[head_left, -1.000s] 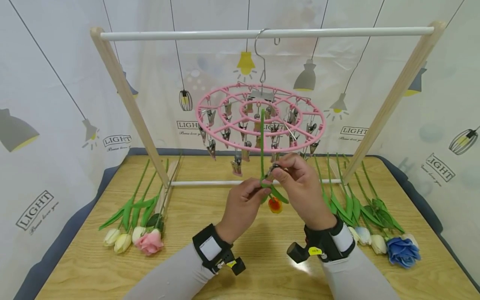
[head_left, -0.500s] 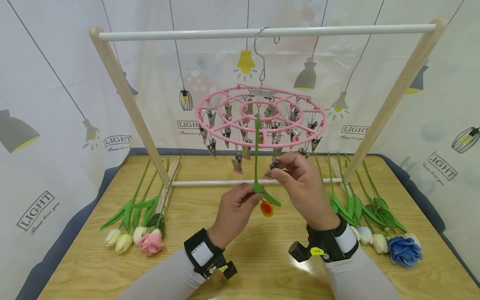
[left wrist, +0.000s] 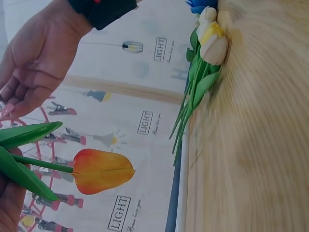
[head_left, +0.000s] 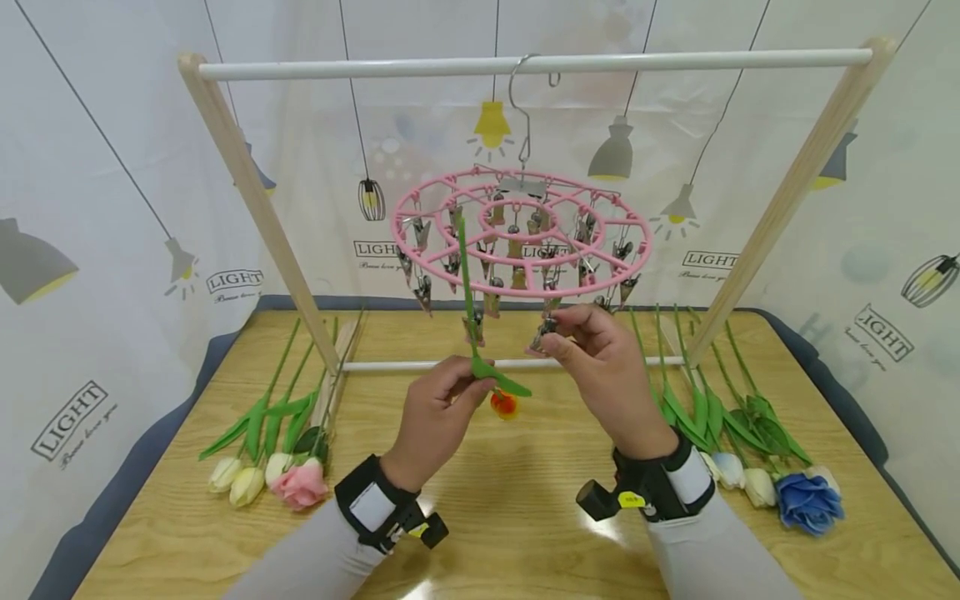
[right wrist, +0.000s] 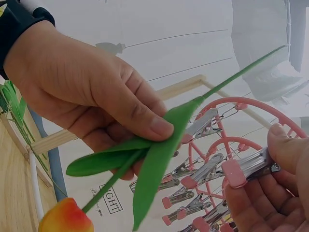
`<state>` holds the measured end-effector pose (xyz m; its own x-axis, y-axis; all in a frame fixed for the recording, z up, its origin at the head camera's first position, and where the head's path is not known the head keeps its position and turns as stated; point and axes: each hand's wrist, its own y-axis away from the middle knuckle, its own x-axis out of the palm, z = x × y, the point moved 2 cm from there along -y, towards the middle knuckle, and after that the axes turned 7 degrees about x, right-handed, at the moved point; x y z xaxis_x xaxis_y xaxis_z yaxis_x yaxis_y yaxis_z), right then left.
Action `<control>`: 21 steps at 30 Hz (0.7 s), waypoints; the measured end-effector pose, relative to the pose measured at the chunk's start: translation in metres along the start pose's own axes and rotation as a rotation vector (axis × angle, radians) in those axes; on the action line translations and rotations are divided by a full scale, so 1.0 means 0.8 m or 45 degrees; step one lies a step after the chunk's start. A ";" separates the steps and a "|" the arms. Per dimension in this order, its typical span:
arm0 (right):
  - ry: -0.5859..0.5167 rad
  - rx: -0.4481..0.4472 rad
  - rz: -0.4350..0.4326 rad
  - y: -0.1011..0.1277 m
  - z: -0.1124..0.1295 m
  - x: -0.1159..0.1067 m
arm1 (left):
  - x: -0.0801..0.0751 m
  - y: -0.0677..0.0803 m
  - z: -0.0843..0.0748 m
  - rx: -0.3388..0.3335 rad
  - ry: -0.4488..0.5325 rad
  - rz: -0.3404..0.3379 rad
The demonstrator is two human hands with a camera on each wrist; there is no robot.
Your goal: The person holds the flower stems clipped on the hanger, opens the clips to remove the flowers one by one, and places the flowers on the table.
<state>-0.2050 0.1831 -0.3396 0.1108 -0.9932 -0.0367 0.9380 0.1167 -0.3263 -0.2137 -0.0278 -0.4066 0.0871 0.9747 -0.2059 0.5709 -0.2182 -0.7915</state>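
My left hand [head_left: 438, 412] pinches the stem of an orange-yellow artificial tulip [left wrist: 104, 171] between thumb and fingers. Its bloom hangs down and its green stem points up, in front of the pink round clip hanger [head_left: 525, 292]. To the right, my right hand [head_left: 611, 383] grips a metal clip [head_left: 543, 333] with pink tips that hangs from the hanger's front edge. In the right wrist view the thumb presses on the handles of that clip [right wrist: 246, 166], and nothing is between its pink tips. The tulip's leaves [right wrist: 166, 150] lie by the left thumb.
The hanger hooks over the white bar [head_left: 375, 69] of a wooden rack [head_left: 787, 208] and carries several other clips [head_left: 474, 327]. White tulips and a pink rose [head_left: 300, 485] lie at left on the table [head_left: 525, 533]. More flowers with a blue rose [head_left: 810, 504] lie at right.
My left hand has moved left with the tulip, away from the clip. The right hand stays at the clip, which it still holds.
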 end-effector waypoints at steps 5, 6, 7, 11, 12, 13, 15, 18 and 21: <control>0.023 -0.010 -0.005 0.000 -0.002 0.000 | -0.019 0.006 0.002 -0.048 -0.026 -0.048; 0.023 -0.012 -0.003 0.000 -0.002 -0.001 | -0.022 0.008 0.003 -0.067 -0.038 -0.058; 0.025 -0.012 -0.001 0.000 -0.003 -0.001 | -0.026 0.009 0.003 -0.090 -0.052 -0.069; 0.014 -0.011 0.008 -0.001 -0.003 -0.002 | -0.043 0.012 0.006 -0.188 -0.093 -0.116; 0.009 -0.010 0.012 -0.001 -0.003 -0.002 | -0.049 0.012 0.007 -0.210 -0.098 -0.129; 0.006 -0.007 0.013 -0.001 -0.003 -0.002 | -0.054 0.013 0.008 -0.233 -0.106 -0.141; -0.002 -0.006 0.017 -0.001 -0.003 -0.001 | -0.066 0.014 0.010 -0.274 -0.113 -0.163; -0.011 -0.002 0.022 -0.002 -0.003 -0.001 | -0.087 0.018 0.014 -0.329 -0.138 -0.183; -0.009 0.005 0.023 -0.002 -0.003 -0.001 | -0.108 0.024 0.019 -0.399 -0.203 -0.199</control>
<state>-0.2073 0.1839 -0.3411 0.1301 -0.9908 -0.0359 0.9371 0.1348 -0.3221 -0.2225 -0.1173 -0.4130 -0.1347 0.9698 -0.2032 0.7915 -0.0181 -0.6110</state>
